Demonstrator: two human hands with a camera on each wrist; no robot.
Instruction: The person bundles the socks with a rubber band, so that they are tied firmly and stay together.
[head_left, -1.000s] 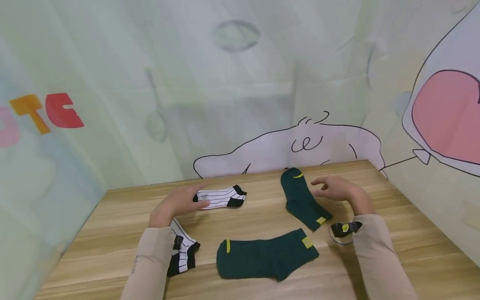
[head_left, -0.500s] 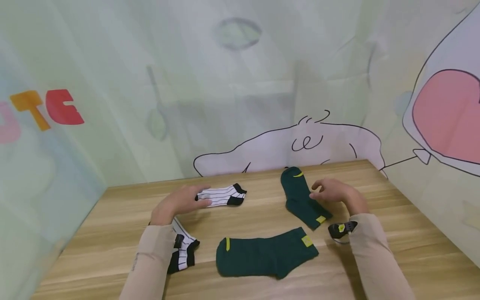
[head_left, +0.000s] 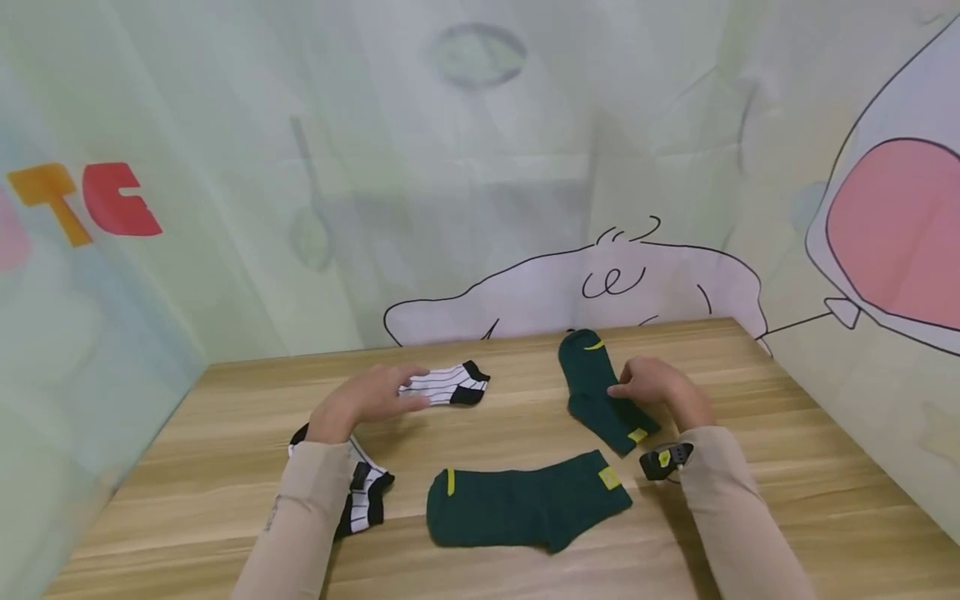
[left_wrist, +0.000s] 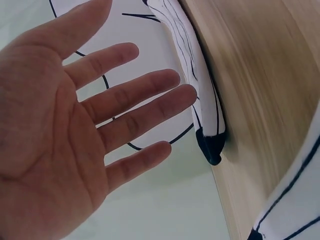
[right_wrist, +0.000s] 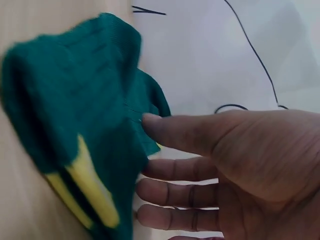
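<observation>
My left hand (head_left: pixel 367 396) is over the near end of a white ankle sock (head_left: pixel 442 386) with thin dark stripes and black heel and toe, at the back of the table. In the left wrist view the fingers (left_wrist: pixel 140 107) are spread and straight, their tips overlapping the sock's edge. On the right, my right hand (head_left: pixel 654 383) is at the side of a dark green sock (head_left: pixel 588 371) with yellow marks. Its thumb tip overlaps the sock, and the right wrist view shows the fingers (right_wrist: pixel 175 192) extended beside the green fabric, not curled round it.
A second green sock (head_left: pixel 510 508) lies flat at the front middle of the wooden table (head_left: pixel 480 575). Another striped sock (head_left: pixel 363 500) lies partly hidden under the left forearm. A printed curtain (head_left: pixel 480 167) stands behind the table's back edge.
The right hand has moved left, from beside the upper green sock to overlapping its edge. My left hand has shifted slightly right over the striped sock. The socks lie as before.
</observation>
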